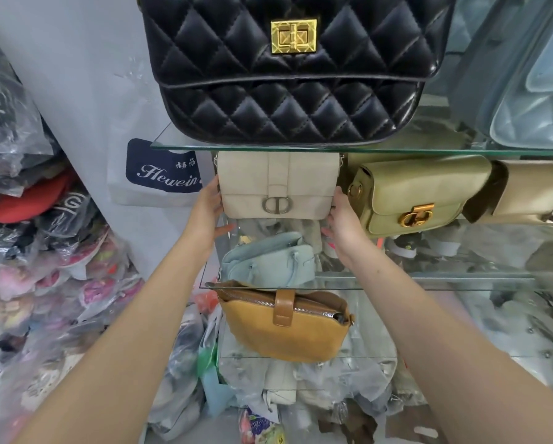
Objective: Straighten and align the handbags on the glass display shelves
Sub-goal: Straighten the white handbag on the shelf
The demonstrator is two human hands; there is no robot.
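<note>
The cream handbag (278, 187) stands upright towards the back of the middle glass shelf (429, 278), with its long axis left to right and its flap facing me. It sits between both grips. The left hand (209, 206) lies flat on its left end and the right hand (344, 216) on its right end, fingers near straight and thumbs low, both equally near. The olive handbag (419, 190) crowds the right end. The cream body is matt and boxy, with a metal ring clasp.
</note>
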